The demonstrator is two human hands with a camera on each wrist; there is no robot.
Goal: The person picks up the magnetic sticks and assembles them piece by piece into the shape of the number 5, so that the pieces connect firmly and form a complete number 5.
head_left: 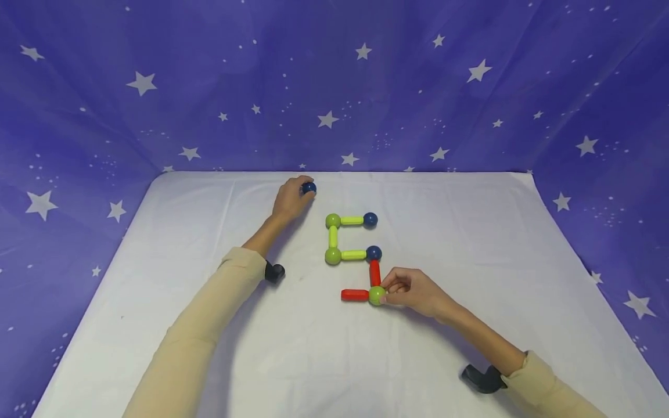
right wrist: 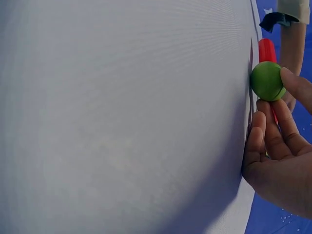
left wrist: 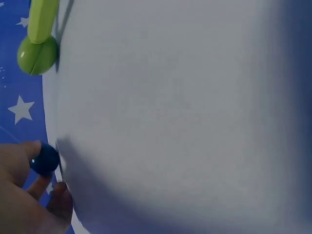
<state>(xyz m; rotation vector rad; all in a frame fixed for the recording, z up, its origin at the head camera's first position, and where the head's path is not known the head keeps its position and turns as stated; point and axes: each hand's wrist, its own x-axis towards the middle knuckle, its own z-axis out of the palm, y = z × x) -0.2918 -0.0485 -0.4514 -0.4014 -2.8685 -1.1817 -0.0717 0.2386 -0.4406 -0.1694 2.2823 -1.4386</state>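
My left hand (head_left: 292,199) pinches a loose dark blue ball (head_left: 309,188) near the table's back edge; the left wrist view also shows this blue ball (left wrist: 45,159) between thumb and fingers. With thumb and fingertips my right hand (head_left: 420,292) holds a green ball (head_left: 377,295) at the near corner of a chain of rods and balls. From that ball one red rod (head_left: 355,295) points left, and another red rod (head_left: 374,273) runs up to a blue ball (head_left: 373,253). Lime rods (head_left: 353,255) link it with a green ball (head_left: 333,255), another green ball (head_left: 333,221) and a far blue ball (head_left: 370,219).
The chain lies flat on a white cloth-covered table (head_left: 292,360). A purple curtain with white stars (head_left: 334,87) surrounds the back and sides. Black wrist-worn devices (head_left: 274,271) stick out beside both sleeves.
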